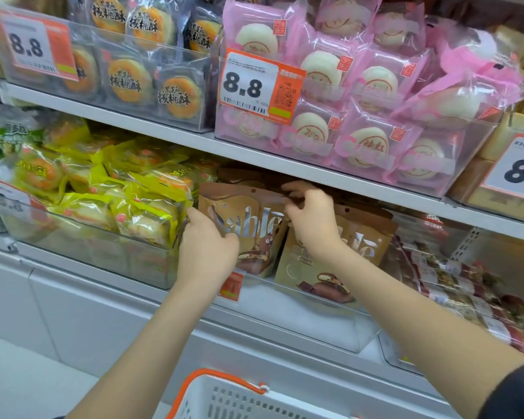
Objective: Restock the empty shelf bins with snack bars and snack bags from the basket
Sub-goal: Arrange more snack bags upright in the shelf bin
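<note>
Both hands hold one brown snack bag (248, 219) upright at the left end of the clear bin (315, 316) on the lower shelf: the left hand (208, 246) grips its lower left edge, the right hand (310, 216) pinches its top right corner. A second brown bag (327, 267) stands just beside it, behind the right wrist. The white basket (224, 397) sits below, at the shelf's front edge.

The tan and brown foil-look snack bag (245, 225) has a matt face with glossy silver lettering. The clear, hard plastic shelf bin (330, 325) around it is smooth and shiny. Pink film-wrapped buns (366, 143) and yellow film-wrapped pastries (146, 207) glint glossily. The white slotted plastic basket with orange rim (224, 397) looks matt, perhaps slightly textured.
</note>
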{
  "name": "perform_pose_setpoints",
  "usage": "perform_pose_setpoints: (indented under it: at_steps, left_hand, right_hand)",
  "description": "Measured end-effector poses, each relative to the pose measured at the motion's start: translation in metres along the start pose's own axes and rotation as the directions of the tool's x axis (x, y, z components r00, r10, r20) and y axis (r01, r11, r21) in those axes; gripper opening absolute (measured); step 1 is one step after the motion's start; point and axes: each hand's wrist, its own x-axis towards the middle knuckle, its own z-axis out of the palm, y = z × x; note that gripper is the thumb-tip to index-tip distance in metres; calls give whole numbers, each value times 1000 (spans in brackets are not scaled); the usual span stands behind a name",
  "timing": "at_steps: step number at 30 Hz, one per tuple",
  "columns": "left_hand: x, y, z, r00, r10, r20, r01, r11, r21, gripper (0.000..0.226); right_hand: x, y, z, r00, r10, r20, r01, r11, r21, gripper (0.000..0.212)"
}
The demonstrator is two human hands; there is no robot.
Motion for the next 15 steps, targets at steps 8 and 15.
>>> perform_pose_setpoints:
  at_steps: [8, 15]
  left_hand:
    - [12, -10, 23, 992, 72, 106, -77, 996, 44, 100]
    - [34, -23, 22, 940, 203, 274, -246, 960, 136, 99]
  right_hand:
    - [6, 3, 0, 993, 17, -120, -20, 1000, -22, 14]
    - [11, 7, 4, 988, 46, -145, -46, 999, 7, 14]
